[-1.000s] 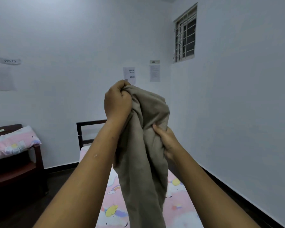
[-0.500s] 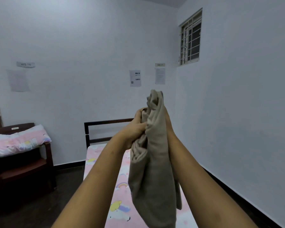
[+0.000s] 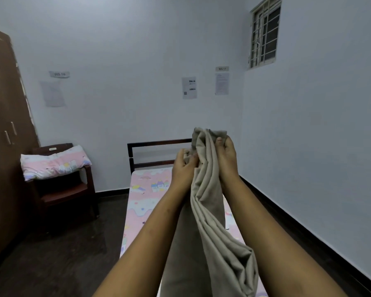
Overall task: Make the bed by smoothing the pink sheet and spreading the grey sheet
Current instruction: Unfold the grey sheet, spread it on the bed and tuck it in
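Up front, both sets of fingers (image 3: 192,157) curled round the bunched top of the grey sheet (image 3: 210,211), the left hand (image 3: 183,168) slightly lower than the right hand (image 3: 227,157). Its folds hung between the forearms, hiding much of the pink sheet (image 3: 146,202) on the bed. Beyond stood a dark headboard (image 3: 159,143); to the left, a pillow (image 3: 54,162) lay on a chair (image 3: 69,196) beside a wardrobe (image 3: 2,146).

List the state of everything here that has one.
grey sheet, bunched, held up
pink sheet, spread flat on bed
left hand, grips grey sheet
right hand, grips grey sheet
pillow, lying on chair
wardrobe, doors shut
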Tool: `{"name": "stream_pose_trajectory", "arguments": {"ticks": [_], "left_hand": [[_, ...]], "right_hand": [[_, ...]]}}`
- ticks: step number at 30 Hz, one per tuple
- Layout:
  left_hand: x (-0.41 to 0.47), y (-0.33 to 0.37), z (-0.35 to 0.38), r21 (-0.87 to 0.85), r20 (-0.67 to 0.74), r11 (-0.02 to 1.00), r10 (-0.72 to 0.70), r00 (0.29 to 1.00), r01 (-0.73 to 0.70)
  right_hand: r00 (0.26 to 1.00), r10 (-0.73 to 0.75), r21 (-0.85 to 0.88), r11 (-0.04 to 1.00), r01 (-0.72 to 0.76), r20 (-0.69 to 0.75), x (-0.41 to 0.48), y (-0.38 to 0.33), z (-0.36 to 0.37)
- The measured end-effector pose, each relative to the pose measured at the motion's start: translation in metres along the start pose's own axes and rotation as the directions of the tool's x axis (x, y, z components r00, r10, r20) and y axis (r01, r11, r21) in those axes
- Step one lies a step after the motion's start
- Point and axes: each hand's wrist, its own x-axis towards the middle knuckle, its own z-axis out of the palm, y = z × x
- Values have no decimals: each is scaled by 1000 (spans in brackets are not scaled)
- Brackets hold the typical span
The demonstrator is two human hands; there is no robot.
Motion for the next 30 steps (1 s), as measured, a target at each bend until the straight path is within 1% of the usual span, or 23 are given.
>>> {"name": "stream_pose_trajectory", "arguments": {"ticks": [1,3,4,6,8,10,11,13,14,16,17,19,20,22,24,25,27,30], "left_hand": [[-6,2,-5,-20,-57,1000,-4,998,3],[-16,11,-22,-56,-163,998,-18,986,9],[-19,18,-33,-57,-208,998,-11,978,-1],[-23,30,-55,-9,-262,1000,2,965,-5],[-28,43,-74,50,-283,999,11,959,4],[-31,52,-85,90,-276,996,9,961,17],[-32,55,-85,96,-264,995,6,965,20],[-33,58,-85,79,-224,997,12,974,6],[-33,58,-84,72,-202,997,18,979,-4],[-33,57,-84,59,-179,998,34,983,-23],[-34,55,-87,39,-169,999,36,985,-30],[-37,54,-97,-12,-137,999,35,990,-37],[-38,53,-105,-16,-126,999,35,991,-37],[-38,48,-127,4,-129,1000,27,991,-27],[-35,39,-154,54,-148,999,7,989,1],[-33,34,-168,100,-167,995,-9,986,26],[-31,24,-194,186,-197,979,-50,979,87],[-23,13,-237,165,-192,980,-79,978,112]], "right_hand": [[1000,26,73,997,-25,-14,-3,-4,-1],[989,135,266,957,-114,-62,-11,-15,-7],[977,193,327,932,-155,-88,-14,-19,-11],[955,275,419,884,-205,-112,-14,-23,-19],[932,352,476,837,-270,-91,-12,-28,-24],[917,400,492,797,-349,3,-14,-38,-24],[911,410,482,788,-383,53,-16,-42,-23],[905,402,324,845,-426,139,-23,-54,-9],[883,405,267,847,-461,237,-28,-58,2],[788,404,205,817,-539,463,-36,-57,27],[757,366,120,858,-500,541,-40,-55,39],[744,260,-14,948,-319,616,-52,-47,64],[735,215,-34,967,-253,644,-59,-42,76],[707,194,-86,979,-186,680,-74,-34,96],[679,262,-162,964,-209,685,-86,-28,117],[681,286,-177,958,-227,674,-93,-24,128],[718,277,-172,961,-217,639,-100,-13,150],[742,254,-144,967,-210,621,-112,-2,189]]}}
